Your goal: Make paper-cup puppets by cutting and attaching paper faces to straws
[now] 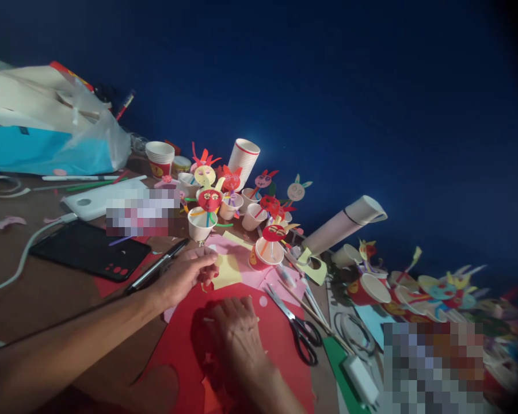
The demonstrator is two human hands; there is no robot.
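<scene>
My left hand (196, 267) hovers over the near edge of the pink and yellow paper, its thumb and fingers pinched together. Whatever sits in that pinch is too small to name; a reddish bit shows just below. Back of the hand upward, my right hand (237, 330) is over a large red paper sheet (280, 359), with its fingers curled and their tips mostly hidden. Small paper scraps lie around it. Scissors (296, 325) with black handles rest partly spread at the sheet's right side. A yellow paper piece (228, 275) lies on pink paper (237, 247) beyond my hands.
Paper cups with paper-faced figures (202, 221) stand behind, near a cup stack (244, 161). At left are a black phone case (90, 250), a pen (159, 264) and a white cable (21, 259). A paper roll (345, 224), a charger (360, 379) and more cups (369, 289) occupy the right.
</scene>
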